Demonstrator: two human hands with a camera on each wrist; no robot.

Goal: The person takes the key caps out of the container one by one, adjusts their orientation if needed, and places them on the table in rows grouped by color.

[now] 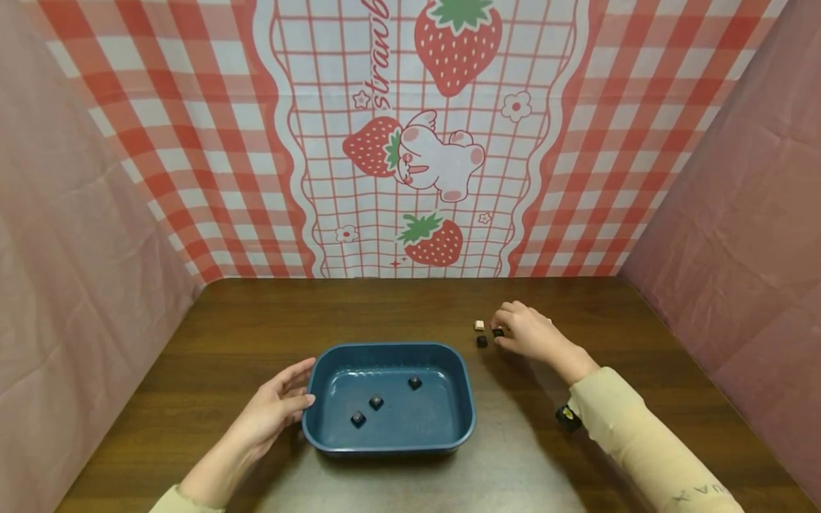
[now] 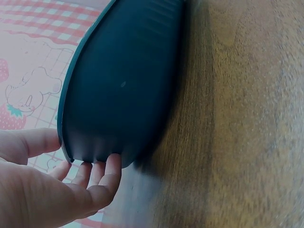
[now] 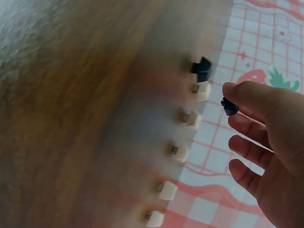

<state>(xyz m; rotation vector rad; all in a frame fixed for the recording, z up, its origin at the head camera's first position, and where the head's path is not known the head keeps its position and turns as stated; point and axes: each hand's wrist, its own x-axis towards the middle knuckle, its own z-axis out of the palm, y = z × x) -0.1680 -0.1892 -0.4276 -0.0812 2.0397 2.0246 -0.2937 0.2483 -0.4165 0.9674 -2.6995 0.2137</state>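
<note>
My left hand (image 1: 274,410) holds the left end of a dark blue rectangular tray (image 1: 388,450), thumb at the rim. In the left wrist view its fingertips (image 2: 113,161) press the tray's outer wall. Inside the tray lie three dark keycaps, one at the right (image 1: 415,382), one near the middle (image 1: 375,402) and one at the lower left (image 1: 358,419). Beyond the tray's right end, my right hand (image 1: 527,331) pinches a black keycap (image 3: 230,107) between thumb and index finger. Beside it on the table are another black keycap (image 1: 482,342) and a white keycap (image 1: 479,325).
Several white keycaps (image 3: 167,190) stand in a row in the right wrist view, with a black keycap (image 3: 202,69) at one end. The brown wooden table (image 1: 256,313) ends at a strawberry-print cloth (image 1: 410,235). Pink cloth (image 1: 725,214) hangs at both sides.
</note>
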